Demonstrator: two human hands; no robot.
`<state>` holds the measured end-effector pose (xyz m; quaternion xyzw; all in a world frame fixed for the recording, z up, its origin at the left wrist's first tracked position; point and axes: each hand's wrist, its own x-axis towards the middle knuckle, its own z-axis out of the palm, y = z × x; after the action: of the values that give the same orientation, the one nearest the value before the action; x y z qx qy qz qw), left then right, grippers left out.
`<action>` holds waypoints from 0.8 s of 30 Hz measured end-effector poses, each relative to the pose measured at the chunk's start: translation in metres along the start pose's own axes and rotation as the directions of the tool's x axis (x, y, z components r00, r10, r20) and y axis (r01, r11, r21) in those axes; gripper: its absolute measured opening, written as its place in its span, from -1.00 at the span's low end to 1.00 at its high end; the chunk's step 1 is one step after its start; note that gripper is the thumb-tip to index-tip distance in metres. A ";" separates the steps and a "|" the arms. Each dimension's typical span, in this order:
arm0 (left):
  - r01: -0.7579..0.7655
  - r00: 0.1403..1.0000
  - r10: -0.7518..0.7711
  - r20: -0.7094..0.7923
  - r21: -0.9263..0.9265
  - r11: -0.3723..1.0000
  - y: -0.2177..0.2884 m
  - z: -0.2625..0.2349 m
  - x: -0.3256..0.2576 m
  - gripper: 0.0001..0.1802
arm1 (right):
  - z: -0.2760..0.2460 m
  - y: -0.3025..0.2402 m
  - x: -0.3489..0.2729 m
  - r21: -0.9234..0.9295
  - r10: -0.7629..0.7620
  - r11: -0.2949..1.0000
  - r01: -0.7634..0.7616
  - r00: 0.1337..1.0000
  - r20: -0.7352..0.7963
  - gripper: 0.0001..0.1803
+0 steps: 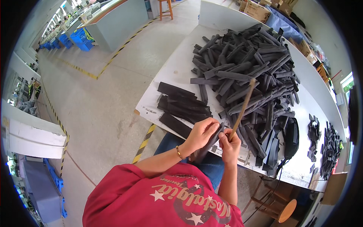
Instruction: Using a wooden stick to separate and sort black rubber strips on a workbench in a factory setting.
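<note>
One dark fabric tube (213,141) is slanting between left hand (202,133), which is pinching it near its upper end, and right hand (230,146), gripping a slim stick (242,109). Tube is looking light, limp; that end is probably offering best purchase.

On the white table (170,75), a heap of dark grey tubes (245,68) is piled; flat black strips (179,104) are laid beside it; smaller dark pieces (331,147) are clustered toward the right end.

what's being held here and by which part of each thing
The left hand holds a dark strip near its upper end; the right hand holds a stick near its lower end.
</note>
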<state>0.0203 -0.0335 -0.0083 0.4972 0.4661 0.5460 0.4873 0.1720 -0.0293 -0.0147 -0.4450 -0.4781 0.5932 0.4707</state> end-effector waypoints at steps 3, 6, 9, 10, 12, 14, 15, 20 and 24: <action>0.064 0.988 -0.071 -0.140 -0.058 0.996 -0.005 0.003 -0.003 -0.71 | 0.002 0.005 -0.001 0.130 -0.010 0.991 0.007 1.000 0.022 -0.92; 0.161 0.972 -0.226 -0.060 -0.527 0.834 0.003 -0.001 -0.006 -0.69 | 0.005 0.008 -0.002 0.201 -0.004 0.980 -0.002 1.000 0.030 -0.92; 0.141 0.987 -0.160 -0.033 -0.319 0.937 0.005 -0.003 -0.006 -0.75 | 0.010 0.013 -0.003 0.207 -0.058 0.977 0.049 0.998 0.039 -0.94; 0.111 0.994 -0.108 0.029 -0.146 0.983 0.004 -0.005 -0.006 -0.77 | 0.011 0.014 -0.005 0.208 -0.059 0.977 0.049 0.997 0.042 -0.94; 0.135 0.986 -0.156 -0.056 -0.275 0.952 0.002 -0.008 -0.004 -0.78 | 0.014 0.013 -0.007 0.164 -0.060 0.985 0.060 0.998 -0.003 -0.93; 0.050 0.994 -0.069 -0.082 -0.217 0.975 -0.001 -0.011 -0.007 -0.80 | 0.019 0.007 -0.009 0.143 -0.069 0.987 0.075 0.996 -0.049 -0.92; 0.011 0.996 -0.025 -0.081 -0.161 0.987 0.000 -0.010 -0.008 -0.81 | 0.021 0.003 -0.010 0.121 -0.075 0.989 0.087 0.992 -0.099 -0.92; 0.092 0.996 -0.091 0.012 -0.186 0.978 -0.003 -0.017 -0.008 -0.86 | 0.021 -0.001 0.000 -0.105 -0.107 0.989 0.109 0.994 0.022 -0.87; 0.251 0.962 -0.268 0.058 -0.576 0.778 -0.015 -0.018 -0.006 -0.89 | 0.024 0.007 0.006 0.207 -0.039 0.978 0.032 0.999 0.029 -0.93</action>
<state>0.0037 -0.0384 -0.0255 0.2493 0.3486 0.5958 0.6793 0.1467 -0.0272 -0.0185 -0.3756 -0.4296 0.6382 0.5169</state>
